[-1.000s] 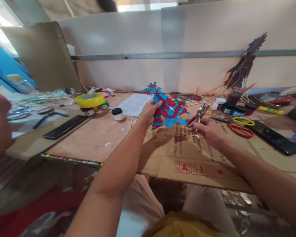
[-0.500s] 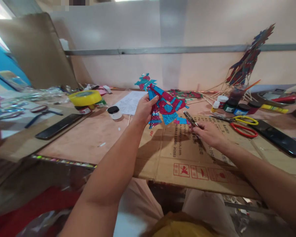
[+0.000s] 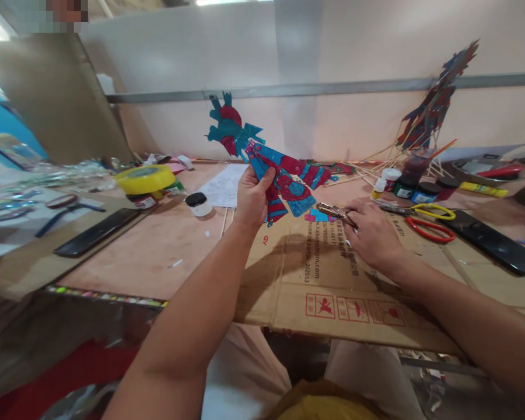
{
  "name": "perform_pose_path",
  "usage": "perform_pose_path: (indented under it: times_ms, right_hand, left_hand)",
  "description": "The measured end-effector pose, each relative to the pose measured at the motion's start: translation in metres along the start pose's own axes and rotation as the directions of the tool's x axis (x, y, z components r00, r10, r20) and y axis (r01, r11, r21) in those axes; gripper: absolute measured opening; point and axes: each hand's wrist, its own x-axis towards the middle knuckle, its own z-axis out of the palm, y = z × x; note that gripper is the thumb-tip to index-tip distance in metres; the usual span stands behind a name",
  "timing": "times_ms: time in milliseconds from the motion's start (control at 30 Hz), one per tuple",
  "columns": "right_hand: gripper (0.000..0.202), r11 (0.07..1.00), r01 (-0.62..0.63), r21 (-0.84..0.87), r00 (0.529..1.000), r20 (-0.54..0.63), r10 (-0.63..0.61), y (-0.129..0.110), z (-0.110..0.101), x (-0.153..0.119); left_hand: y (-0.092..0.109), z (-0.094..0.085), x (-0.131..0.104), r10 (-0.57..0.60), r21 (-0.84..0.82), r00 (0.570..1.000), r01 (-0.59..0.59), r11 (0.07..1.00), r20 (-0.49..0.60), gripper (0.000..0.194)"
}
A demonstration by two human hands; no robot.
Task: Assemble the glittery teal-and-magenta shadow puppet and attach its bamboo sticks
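Note:
A flat painted figure (image 3: 289,169) in red and blue, with a teal and red head at its upper left, is held up over the cardboard. My left hand (image 3: 256,195) pinches it near the middle, thumb on its front. In my right hand (image 3: 370,230) is a metal hole-punch-like tool (image 3: 332,211), its tip just right of the figure's lower edge and apart from it. Small blue and red pieces (image 3: 319,214) lie on the cardboard beneath the tool.
Cardboard (image 3: 289,303) covers the table's near part. Scissors (image 3: 431,224), paint jars (image 3: 406,185) and a phone (image 3: 494,242) are at right. Sticks with painted figures (image 3: 433,105) lean behind. Leftward are a small jar (image 3: 198,204), yellow tape (image 3: 144,178), a phone (image 3: 98,232) and pliers (image 3: 70,213).
The figure has turned, and its head now shows larger and farther up and left. My right hand and the metal tool have shifted slightly left. The camera view has moved a little.

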Motion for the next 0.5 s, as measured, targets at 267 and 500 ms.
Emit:
perform_pose_path:
  times_ms: [267, 500]
  right_hand:
    - [0.028, 0.992, -0.051, -0.114, 0.999, -0.022, 0.049, -0.0036, -0.0057, -0.0007]
    - [0.028, 0.989, -0.058, -0.134, 0.998, -0.028, 0.055, -0.0035, -0.0042, -0.0011]
  left_hand:
    - [0.0005, 0.0036, -0.0054, 0.076, 0.013, 0.997, -0.076, 0.997, 0.002, 0.024]
    - [-0.0006, 0.0033, -0.0071, 0.067, -0.003, 0.997, -0.066, 0.998, 0.033, 0.028]
